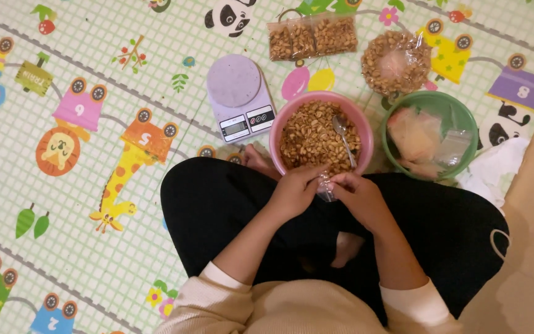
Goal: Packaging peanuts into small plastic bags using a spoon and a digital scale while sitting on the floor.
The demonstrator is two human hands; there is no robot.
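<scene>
Where hands meet, clear bag mostly hidden.

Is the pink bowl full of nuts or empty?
Nearly full. The pink bowl holds brown nuts almost up to its rim, and a metal spoon lies in them.

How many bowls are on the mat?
2. The pink bowl of nuts sits just in front of both hands, with a spoon in it. The green bowl of small bags is right beside it.

Head view, straight down, close
</scene>
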